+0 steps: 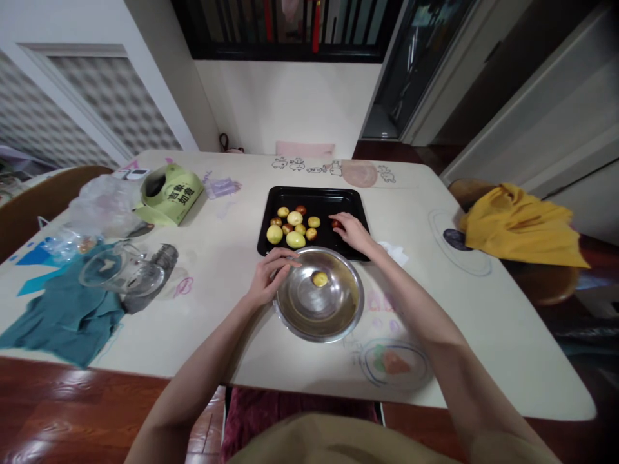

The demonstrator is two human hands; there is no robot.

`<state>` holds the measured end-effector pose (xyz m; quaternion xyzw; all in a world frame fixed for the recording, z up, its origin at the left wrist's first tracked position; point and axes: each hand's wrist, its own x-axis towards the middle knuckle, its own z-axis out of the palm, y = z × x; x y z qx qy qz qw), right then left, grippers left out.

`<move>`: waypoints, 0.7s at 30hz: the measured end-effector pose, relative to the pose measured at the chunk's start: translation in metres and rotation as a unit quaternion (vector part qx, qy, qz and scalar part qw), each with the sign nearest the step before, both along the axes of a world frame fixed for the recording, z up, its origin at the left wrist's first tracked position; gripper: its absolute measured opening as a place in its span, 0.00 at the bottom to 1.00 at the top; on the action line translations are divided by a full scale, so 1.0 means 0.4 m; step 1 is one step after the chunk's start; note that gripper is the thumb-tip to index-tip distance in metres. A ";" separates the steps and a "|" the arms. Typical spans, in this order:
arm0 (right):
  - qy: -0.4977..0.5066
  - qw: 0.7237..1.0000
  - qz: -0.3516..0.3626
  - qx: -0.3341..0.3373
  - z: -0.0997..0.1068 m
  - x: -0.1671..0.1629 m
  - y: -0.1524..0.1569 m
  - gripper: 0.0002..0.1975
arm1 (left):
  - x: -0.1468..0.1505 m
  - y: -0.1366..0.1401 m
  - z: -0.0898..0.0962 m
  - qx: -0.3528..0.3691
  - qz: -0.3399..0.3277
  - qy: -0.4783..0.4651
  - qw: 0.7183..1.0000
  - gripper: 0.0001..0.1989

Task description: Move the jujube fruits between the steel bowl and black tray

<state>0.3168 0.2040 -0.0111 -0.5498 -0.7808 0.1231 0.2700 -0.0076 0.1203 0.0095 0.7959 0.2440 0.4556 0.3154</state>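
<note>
My right hand [353, 233] reaches over the right side of a black tray [333, 197], its fingers closed around a reddish-brown jujube [336, 223]. At the near left rim of a shiny metal bowl [316, 312], my left hand [271, 276] has its thumb and fingers on the edge. One yellow jujube [320, 278] lies inside the bowl. Several more fruits are grouped in the tray's left half, among them a large pale green one [296, 240] and a brown-speckled one [287, 229]. The bowl's far rim meets the tray's near edge.
On the left are a glass pitcher [123, 270] lying on its side, a teal cloth [62, 316], a green carton [174, 193] and clear plastic bags [104, 203]. A crumpled white tissue [394, 252] is right of the tray. Yellow cloth [522, 225] drapes over the right chair.
</note>
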 end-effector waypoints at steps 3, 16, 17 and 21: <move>0.038 0.999 -0.013 -0.019 0.016 0.001 -0.010 0.18 | -0.001 -0.001 0.000 -0.001 0.000 0.002 1.000 0.17; 0.105 0.982 0.154 0.003 0.200 -0.104 -0.163 0.11 | -0.001 0.002 -0.002 0.003 -0.004 -0.002 1.000 0.18; 0.099 0.979 0.177 -0.005 0.206 -0.114 -0.177 0.11 | -0.001 0.002 -0.002 0.004 -0.004 -0.002 1.000 0.18; 0.058 0.968 0.234 -0.068 0.203 -0.153 -0.226 0.15 | -0.002 0.004 -0.004 0.007 -0.006 0.000 1.000 0.17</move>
